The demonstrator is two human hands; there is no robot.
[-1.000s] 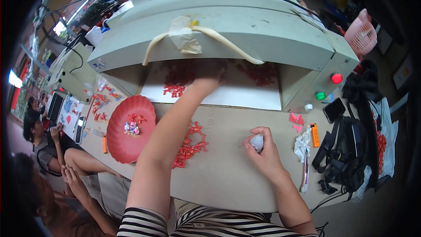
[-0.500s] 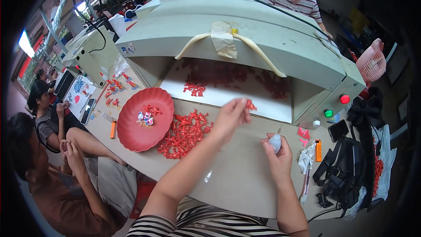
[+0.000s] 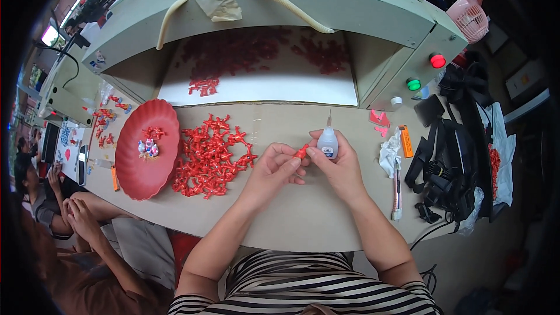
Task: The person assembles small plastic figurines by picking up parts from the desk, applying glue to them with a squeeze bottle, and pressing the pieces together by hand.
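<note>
My left hand [image 3: 272, 169] pinches a small red plastic figure [image 3: 301, 151] between thumb and fingertips, above the bench in front of me. Close beside it, my right hand [image 3: 343, 166] grips a small squeeze bottle [image 3: 328, 144] with a fine needle tip pointing up and away. My right thumb is right by the figure; whether it touches I cannot make out. To the left of my hands lies a heap of similar red figures [image 3: 204, 163]. The figure's details are mostly covered by my fingers.
A scalloped red dish [image 3: 137, 169] with a few figures stands left of the heap. Ahead, a pale machine [image 3: 385, 73] has an opening with more red pieces on a white sheet [image 3: 262, 92]. An orange lighter [image 3: 406, 142], tissue [image 3: 389, 154] and black straps [image 3: 449, 157] lie right. Someone sits at left.
My left hand has drawn back from near the machine's opening with the red figure and now meets my right hand. The view has tilted downward and shifted.
</note>
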